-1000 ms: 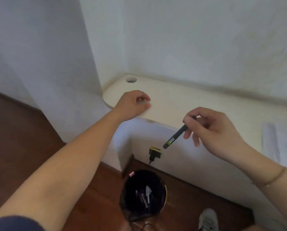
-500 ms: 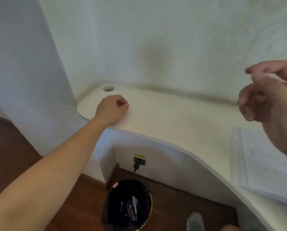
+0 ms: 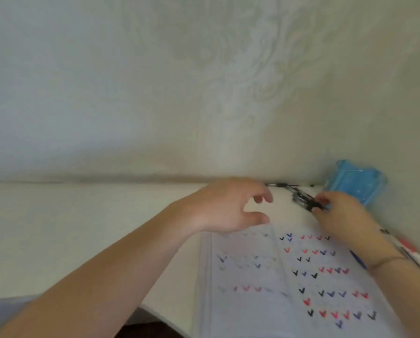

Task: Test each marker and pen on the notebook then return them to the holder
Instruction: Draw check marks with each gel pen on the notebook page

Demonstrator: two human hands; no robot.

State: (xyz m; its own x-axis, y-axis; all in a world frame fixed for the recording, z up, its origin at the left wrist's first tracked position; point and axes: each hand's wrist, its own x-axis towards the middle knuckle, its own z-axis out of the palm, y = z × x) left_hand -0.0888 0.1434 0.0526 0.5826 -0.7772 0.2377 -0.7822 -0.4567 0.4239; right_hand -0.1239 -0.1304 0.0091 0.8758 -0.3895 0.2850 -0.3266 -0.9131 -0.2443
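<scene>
An open notebook [image 3: 265, 289] lies on the white desk, its pages covered with black, red, blue and purple tick marks. A translucent blue holder [image 3: 355, 184] stands against the wall at the back right. My right hand [image 3: 340, 215] pinches a black pen [image 3: 305, 200] that lies on the desk just left of the holder. Above the notebook's top edge my left hand [image 3: 228, 208] hovers with relaxed, spread fingers and holds nothing. The picture is blurred by motion.
More dark pens [image 3: 277, 184] lie along the wall behind my hands. A blue pen [image 3: 357, 259] and a red and white marker [image 3: 415, 256] lie by my right wrist at the notebook's right edge. The white desk [image 3: 82, 228] stretches off to the left.
The view swung right, from the desk's left end and the floor bin to the notebook. My left hand left the desk edge. My right hand came down onto a black pen by the holder.
</scene>
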